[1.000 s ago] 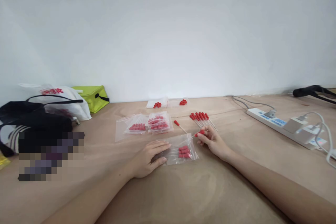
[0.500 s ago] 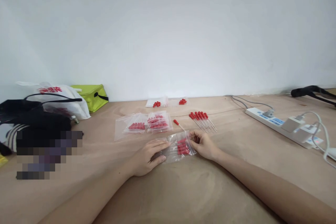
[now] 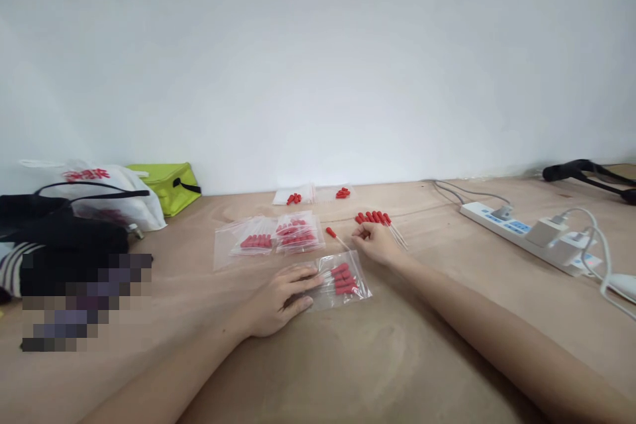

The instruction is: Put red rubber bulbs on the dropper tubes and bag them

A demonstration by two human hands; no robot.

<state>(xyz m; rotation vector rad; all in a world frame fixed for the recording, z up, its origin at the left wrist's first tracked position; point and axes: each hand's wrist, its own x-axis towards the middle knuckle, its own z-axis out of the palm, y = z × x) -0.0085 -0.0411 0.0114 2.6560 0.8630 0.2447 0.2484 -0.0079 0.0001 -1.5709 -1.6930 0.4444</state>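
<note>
A clear plastic bag (image 3: 358, 278) holding several droppers with red bulbs (image 3: 345, 286) lies in front of me. My left hand (image 3: 283, 298) holds the bag at its left end, fingers laid over it and thumb at its lower edge. Just beyond the bag, my right hand (image 3: 375, 242) has its fingers curled together; what they hold, if anything, is hidden. Behind it, partly covered, is a row of loose droppers (image 3: 376, 217) with red bulbs and thin pale stems. A single dropper (image 3: 331, 232) lies left of that hand, its stem pointing toward the bag.
Filled bags (image 3: 298, 238) are stacked left of the single dropper. Two small bags with red bulbs (image 3: 294, 199) lie near the wall. A power strip (image 3: 517, 228) with plugs and cables is at right. A green bag (image 3: 171, 187), white bag (image 3: 136, 202) and dark cloth items (image 3: 74, 238) sit at left.
My right hand has left the bag's right side and moved up to the loose droppers. My left hand stays on the bag. The view has shifted slightly.
</note>
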